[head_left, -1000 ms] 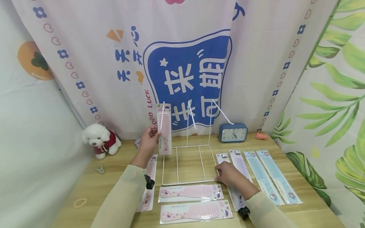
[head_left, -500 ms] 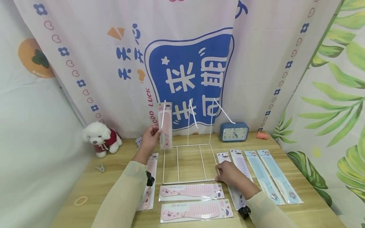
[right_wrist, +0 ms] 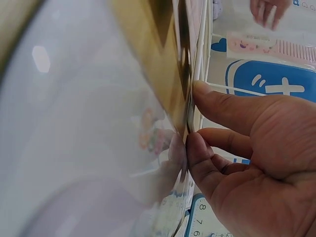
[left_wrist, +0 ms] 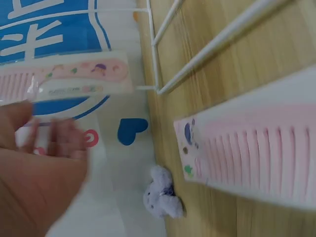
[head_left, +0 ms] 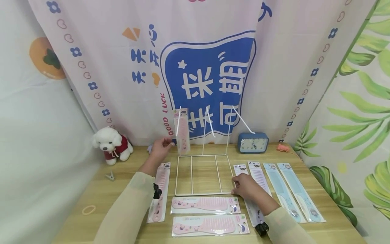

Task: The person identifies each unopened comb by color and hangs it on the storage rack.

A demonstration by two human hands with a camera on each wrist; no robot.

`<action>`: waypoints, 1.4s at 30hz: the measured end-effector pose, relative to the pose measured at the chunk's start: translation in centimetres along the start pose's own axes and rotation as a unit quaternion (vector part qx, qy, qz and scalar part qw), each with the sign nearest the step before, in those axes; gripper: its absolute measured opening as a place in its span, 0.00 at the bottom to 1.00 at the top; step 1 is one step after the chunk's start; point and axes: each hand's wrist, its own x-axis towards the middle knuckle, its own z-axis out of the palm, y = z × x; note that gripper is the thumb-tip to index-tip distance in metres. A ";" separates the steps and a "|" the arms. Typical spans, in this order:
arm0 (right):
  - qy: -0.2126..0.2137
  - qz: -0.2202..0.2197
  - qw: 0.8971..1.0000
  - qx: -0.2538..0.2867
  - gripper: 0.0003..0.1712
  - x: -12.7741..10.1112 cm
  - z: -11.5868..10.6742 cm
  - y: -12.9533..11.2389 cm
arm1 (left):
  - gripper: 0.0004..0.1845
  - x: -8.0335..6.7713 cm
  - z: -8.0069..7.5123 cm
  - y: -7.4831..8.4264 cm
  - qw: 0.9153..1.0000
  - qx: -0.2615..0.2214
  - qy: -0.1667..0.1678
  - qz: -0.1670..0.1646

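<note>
Rack (head_left: 203,176): thin wire, white coated, smooth. Comb (head_left: 182,130): pink plastic, sealed in glossy clear film. Table (head_left: 100,193): pale wood grain, matt. Curtain (head_left: 122,84): printed cloth, matt. Dog (head_left: 112,145): fluffy plush. Clock (head_left: 253,142): blue plastic.

the packaged comb (head_left: 182,130) on the rack is pink with small cartoon prints; the wire rack (head_left: 203,174) is white; the surface (head_left: 100,200) is light wood grain; three more pink combs (head_left: 204,205) and two pale blue combs (head_left: 291,191) lie there; the clock (head_left: 253,142) is blue; the toy dog (head_left: 112,144) is white in a red top; the curtain (head_left: 210,78) shows a blue panel with white characters, hearts and flowers; both sleeves (head_left: 131,206) are pale yellow.
</note>
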 end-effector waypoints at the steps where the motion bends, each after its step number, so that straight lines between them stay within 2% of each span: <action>1: 0.000 -0.002 1.000 0.000 0.22 0.0 0.0 0.0 | 0.27 -0.6 -0.1 -0.3 0.999 0.043 -0.015 -0.011; 3: -0.002 -0.002 1.000 0.002 0.24 0.0 0.1 0.0 | 0.32 -1.8 -0.2 -1.0 0.988 0.146 -0.048 -0.027; 5: 0.000 -0.005 1.000 0.002 0.24 0.0 0.2 0.1 | 0.40 -3.3 0.0 -1.9 0.967 0.241 -0.068 -0.049; 7: 0.002 -0.006 1.000 0.001 0.24 0.1 0.3 0.2 | 0.47 -4.7 0.3 -2.8 0.948 0.301 -0.072 -0.073; 9: 0.004 -0.008 1.000 -0.001 0.24 0.1 0.4 0.3 | 0.53 -6.1 0.7 -3.7 0.936 0.333 -0.063 -0.097; 11: 0.005 -0.009 1.000 -0.002 0.24 0.1 0.4 0.5 | 0.57 -7.4 0.9 -4.3 0.930 0.342 -0.053 -0.122; 13: 0.005 -0.008 1.000 -0.003 0.23 0.1 0.4 0.5 | 0.57 -8.4 1.0 -4.8 0.928 0.345 -0.042 -0.133; 16: 0.001 -0.002 1.000 -0.006 0.23 0.2 0.3 0.5 | 0.52 -9.4 0.4 -5.3 0.926 0.355 -0.030 -0.126; 20: -0.002 0.008 1.000 -0.003 0.20 0.2 0.3 0.5 | 0.47 -9.7 -0.8 -5.8 0.921 0.374 -0.033 -0.104; 25: -0.005 0.006 1.000 -0.003 0.18 0.2 0.2 0.4 | 0.50 -9.5 -1.9 -6.6 0.923 0.362 -0.057 -0.118; 28: -0.005 -0.004 1.000 -0.005 0.22 0.2 0.2 0.4 | 0.53 -9.4 -2.3 -6.9 0.928 0.343 -0.064 -0.130; 31: -0.005 -0.009 1.000 -0.004 0.26 0.3 0.2 0.4 | 0.51 -9.4 -2.6 -7.2 0.934 0.327 -0.058 -0.132; 34: -0.003 -0.008 1.000 0.001 0.27 0.3 0.3 0.4 | 0.47 -9.4 -3.0 -7.6 0.944 0.301 -0.045 -0.124; 36: -0.003 -0.005 1.000 0.001 0.26 0.4 0.4 0.3 | 0.43 -9.5 -3.3 -7.8 0.955 0.271 -0.040 -0.116; 39: -0.003 -0.007 1.000 -0.005 0.27 0.3 0.4 0.4 | 0.33 -9.8 -3.9 -7.9 0.969 0.223 -0.046 -0.095; 42: -0.002 -0.006 1.000 -0.008 0.27 0.3 0.4 0.5 | 0.25 -10.2 -4.5 -7.9 0.977 0.186 -0.061 -0.086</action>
